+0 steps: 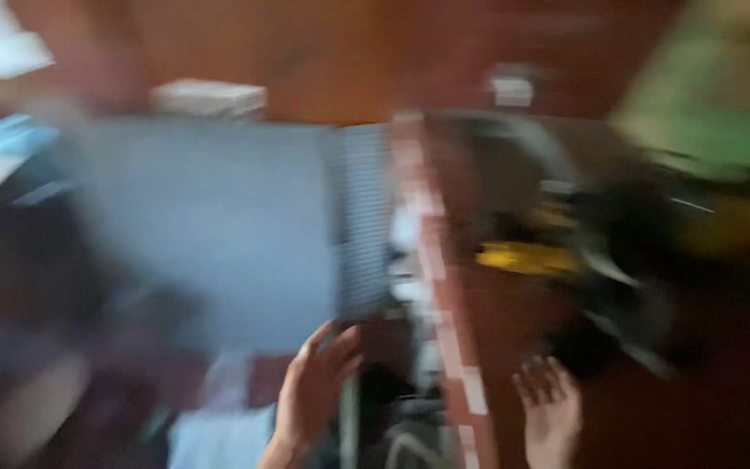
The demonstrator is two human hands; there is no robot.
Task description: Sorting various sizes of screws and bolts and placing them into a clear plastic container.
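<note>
**Two hands at the lower edge of a grey panel: blurred head view**

The frame is showing heavy motion blur; fine detail is not readable.

Count: two hands, one large grey panel, one yellow object, one white block.

The left hand point(314, 391) is rising from 6 o'clock, with its fingers point(340, 343) spread fairly wide and lying at the lower right corner of the grey panel point(210, 226). The blur is hiding whether they are touching it or closing on it. The panel is filling the centre-left of the view, from 9 o'clock toward the middle, and its right-hand strip is appearing finely ribbed.

The right hand point(550, 408) is hovering at 5 o'clock with fingers splayed and released, holding nothing, over a reddish-brown surface point(722, 408).

The yellow object point(527, 258) is lying at 3 o'clock of the panel, beside dark shapes too smeared to identify. The white block point(208, 97) is sitting at 11 o'clock, above the panel.
</note>
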